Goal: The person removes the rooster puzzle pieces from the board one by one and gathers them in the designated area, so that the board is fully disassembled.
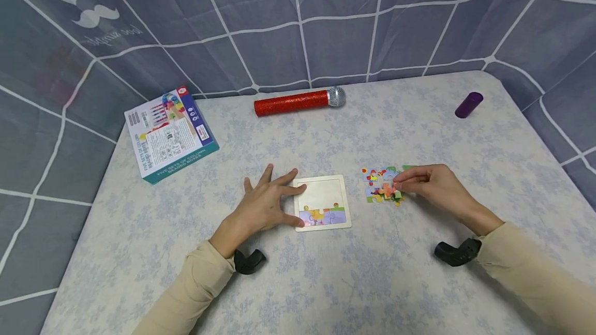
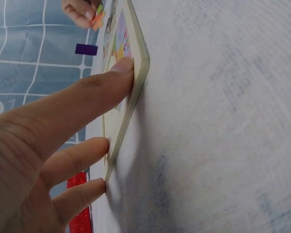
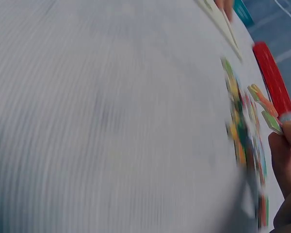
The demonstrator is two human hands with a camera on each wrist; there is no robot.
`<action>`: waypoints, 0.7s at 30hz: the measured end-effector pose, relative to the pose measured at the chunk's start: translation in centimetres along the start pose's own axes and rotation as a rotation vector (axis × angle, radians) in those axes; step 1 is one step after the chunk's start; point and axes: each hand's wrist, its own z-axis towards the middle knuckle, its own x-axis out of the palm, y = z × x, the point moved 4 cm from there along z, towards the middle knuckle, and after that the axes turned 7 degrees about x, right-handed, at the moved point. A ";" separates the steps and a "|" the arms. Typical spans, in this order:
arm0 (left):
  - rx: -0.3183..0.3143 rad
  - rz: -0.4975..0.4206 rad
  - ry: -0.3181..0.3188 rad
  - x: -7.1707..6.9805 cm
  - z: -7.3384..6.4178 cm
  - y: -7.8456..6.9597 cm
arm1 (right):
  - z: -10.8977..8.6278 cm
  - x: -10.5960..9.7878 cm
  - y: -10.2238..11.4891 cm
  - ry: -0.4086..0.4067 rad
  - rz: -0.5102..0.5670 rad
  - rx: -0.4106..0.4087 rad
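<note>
A square puzzle board (image 1: 321, 190) with a pale frame lies on the table, its bottom row filled with joined pieces (image 1: 326, 216). My left hand (image 1: 263, 203) spreads its fingers at the board's left side. Its thumb (image 2: 104, 90) presses on the lower left corner, and two fingertips touch the frame farther up. My right hand (image 1: 435, 187) pinches an orange and green puzzle piece (image 3: 264, 102) between thumb and finger, raised over the loose pieces (image 1: 374, 193). Those loose pieces lie in a cluster to the right of the board.
A red glittery microphone (image 1: 293, 103) lies toward the back. At the back left sits a boxed bead set (image 1: 169, 133), and a purple cylinder (image 1: 468, 105) lies at the back right. A grey-blue curtain (image 1: 261, 9) with white lines hangs behind the table.
</note>
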 end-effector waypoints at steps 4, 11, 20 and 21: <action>-0.002 -0.002 0.002 0.0 -0.1 0.0 | -0.6 -2.0 -1.7 -0.033 -0.024 0.041; 0.002 -0.005 -0.004 0.0 -0.1 0.0 | -0.9 -3.2 -3.5 -0.061 -0.092 0.090; 0.005 -0.009 -0.010 0.0 0.0 -0.1 | -0.7 -3.2 -2.4 -0.181 -0.263 0.026; 0.005 -0.008 -0.009 0.0 0.0 -0.1 | -0.7 -3.2 -2.2 -0.186 -0.273 0.023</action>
